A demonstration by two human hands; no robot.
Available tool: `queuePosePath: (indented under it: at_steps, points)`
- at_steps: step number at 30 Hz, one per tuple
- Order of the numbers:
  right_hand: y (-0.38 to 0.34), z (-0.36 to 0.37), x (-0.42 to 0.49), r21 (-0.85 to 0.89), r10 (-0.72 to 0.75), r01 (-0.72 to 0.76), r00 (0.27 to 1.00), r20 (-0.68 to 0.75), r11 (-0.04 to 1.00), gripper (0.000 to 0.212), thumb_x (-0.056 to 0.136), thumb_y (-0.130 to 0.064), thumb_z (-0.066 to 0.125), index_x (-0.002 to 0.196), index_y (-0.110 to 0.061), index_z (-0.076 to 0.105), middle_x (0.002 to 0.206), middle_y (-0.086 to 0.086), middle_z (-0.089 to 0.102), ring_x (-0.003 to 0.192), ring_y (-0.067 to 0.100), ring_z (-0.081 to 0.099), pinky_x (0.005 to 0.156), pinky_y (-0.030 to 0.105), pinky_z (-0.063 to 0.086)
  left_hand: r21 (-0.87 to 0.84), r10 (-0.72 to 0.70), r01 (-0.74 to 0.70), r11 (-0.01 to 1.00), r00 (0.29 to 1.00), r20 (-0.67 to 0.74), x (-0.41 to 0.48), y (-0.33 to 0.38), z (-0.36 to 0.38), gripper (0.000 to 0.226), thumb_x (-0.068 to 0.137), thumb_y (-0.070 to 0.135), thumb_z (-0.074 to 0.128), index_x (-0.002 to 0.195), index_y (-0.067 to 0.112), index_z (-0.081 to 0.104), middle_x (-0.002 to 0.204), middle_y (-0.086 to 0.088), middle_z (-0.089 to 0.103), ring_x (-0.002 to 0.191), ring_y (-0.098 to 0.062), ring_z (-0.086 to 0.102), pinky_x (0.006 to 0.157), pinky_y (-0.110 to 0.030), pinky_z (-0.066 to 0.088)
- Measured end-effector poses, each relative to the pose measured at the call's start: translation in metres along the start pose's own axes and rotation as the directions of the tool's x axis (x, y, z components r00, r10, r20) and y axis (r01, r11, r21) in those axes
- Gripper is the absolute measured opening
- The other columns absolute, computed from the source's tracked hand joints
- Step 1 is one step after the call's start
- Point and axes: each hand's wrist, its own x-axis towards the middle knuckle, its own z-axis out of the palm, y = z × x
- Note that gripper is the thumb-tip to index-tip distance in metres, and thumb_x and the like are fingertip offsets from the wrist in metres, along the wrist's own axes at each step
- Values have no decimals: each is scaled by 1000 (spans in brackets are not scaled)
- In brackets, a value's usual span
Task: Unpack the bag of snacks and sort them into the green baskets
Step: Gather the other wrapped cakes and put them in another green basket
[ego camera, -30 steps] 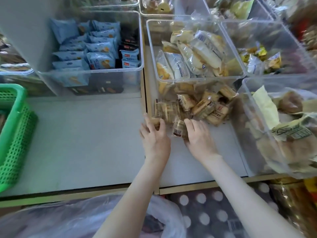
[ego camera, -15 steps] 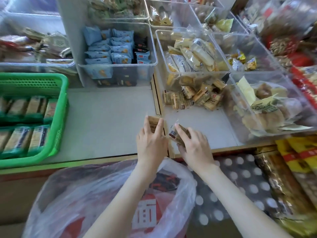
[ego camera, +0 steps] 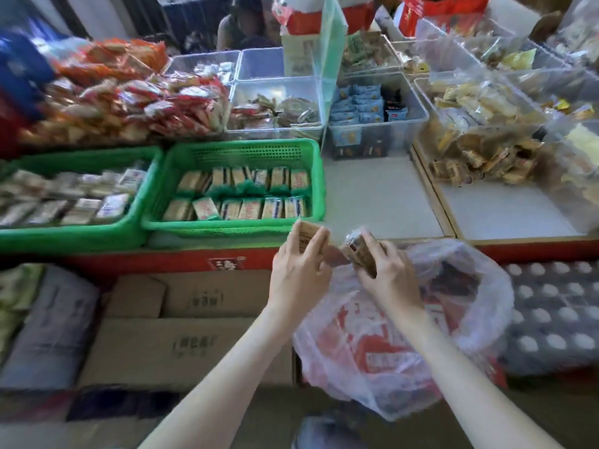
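My left hand [ego camera: 299,270] grips a small tan snack packet [ego camera: 308,233] just in front of the near right corner of a green basket [ego camera: 233,150]. That basket holds two rows of upright wrapped snacks. My right hand [ego camera: 389,273] holds a brown wrapped snack packet [ego camera: 359,249] right beside the left one, above the open mouth of a clear plastic bag [ego camera: 405,345] with red print. A second green basket [ego camera: 74,234] filled with pale packets sits to the left.
A heap of loose brown snacks [ego camera: 479,157] lies at the right on the white shelf [ego camera: 372,196]. Clear bins [ego camera: 369,124] of packets line the back. Cardboard boxes [ego camera: 181,319] stand below the counter; a dotted cloth [ego camera: 551,303] is at right.
Both hands picked a packet each from the loose heap and drew back toward me and left. The view swung left, bringing the green baskets into sight.
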Motion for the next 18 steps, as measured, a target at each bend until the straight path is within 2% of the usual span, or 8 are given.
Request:
queuePosePath:
  at_steps: [7, 11, 15, 18]
  points:
    - [-157, 61, 43, 193, -168, 157, 985, 44, 969, 70, 78, -17, 76, 142, -20, 46, 111, 12, 61, 98, 35, 57, 87, 45, 45, 52, -111, 118, 992, 986, -124, -19, -145, -124, 59, 80, 18, 62, 138, 17, 52, 148, -23, 35, 116, -44, 52, 91, -51, 47]
    - [-260, 124, 91, 334, -250, 193, 959, 137, 923, 69, 86, -18, 70, 146, -23, 37, 124, 5, 55, 114, 20, 47, 95, 39, 42, 67, -165, 182, 981, 965, -203, 4, -261, -197, 68, 83, 15, 63, 146, 14, 39, 151, -19, 29, 130, -39, 39, 101, -50, 41]
    - [-361, 208, 152, 369, -229, 144, 953, 199, 918, 70, 86, -19, 70, 146, -22, 36, 136, 8, 50, 124, 24, 44, 105, 44, 37, 114, -170, 189, 975, 973, -156, 41, -394, -265, 70, 82, 20, 64, 146, 10, 38, 149, -20, 32, 131, -42, 38, 105, -53, 37]
    - [-416, 265, 199, 354, -243, 149, 941, 237, 923, 70, 84, -15, 71, 145, -24, 38, 139, 4, 50, 129, 24, 41, 110, 47, 31, 167, -196, 202, 965, 979, -57, 68, -488, -303, 79, 79, 18, 70, 148, 8, 32, 147, -21, 33, 131, -41, 37, 108, -54, 35]
